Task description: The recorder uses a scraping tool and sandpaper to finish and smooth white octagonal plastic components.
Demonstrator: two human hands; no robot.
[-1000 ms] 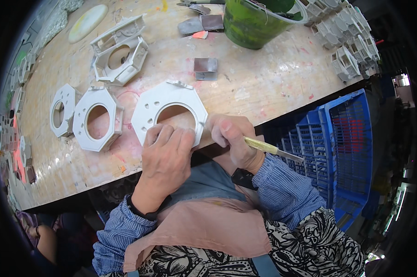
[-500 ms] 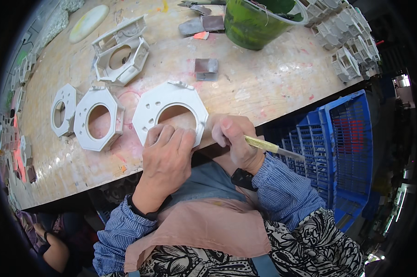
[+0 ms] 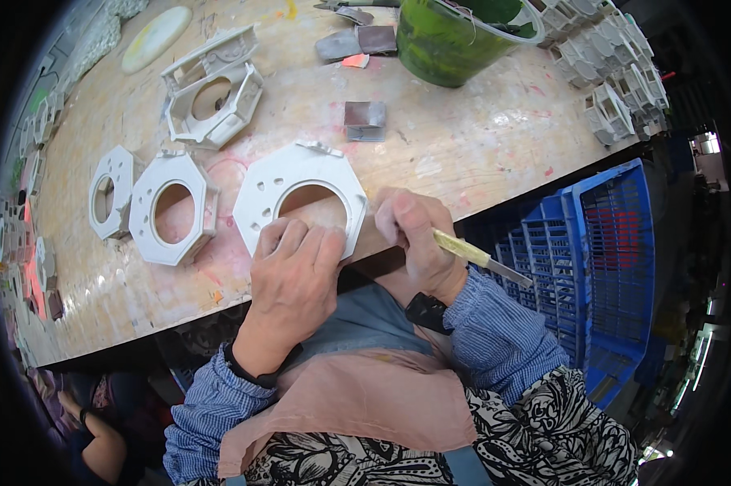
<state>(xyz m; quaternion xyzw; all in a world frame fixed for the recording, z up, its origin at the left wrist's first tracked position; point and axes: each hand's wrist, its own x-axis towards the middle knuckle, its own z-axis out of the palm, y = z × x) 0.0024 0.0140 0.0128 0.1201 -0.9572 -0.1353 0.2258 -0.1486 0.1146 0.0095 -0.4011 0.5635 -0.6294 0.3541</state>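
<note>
So the white octagonal piece (image 3: pixel 309 166) sits at the near edge of the surface (image 3: pixel 462 154), left hand (image 3: pixel 296 275) with its grip curled over the near rim, right hand (image 3: pixel 422 243) wrapped tight round a yellow-handled tool (image 3: pixel 461 247). Looks mid-job to me; can't tell whether the similar frames (image 3: pixel 167 172) at left are finished. Stained surface, green tub (image 3: pixel 434 53) far, blue crate (image 3: pixel 577 251) right.

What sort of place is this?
Probably a small workshop or factory: a colour-stained table, many similar pale parts massed at its far right, and a bladed tool in the right hand.
</note>
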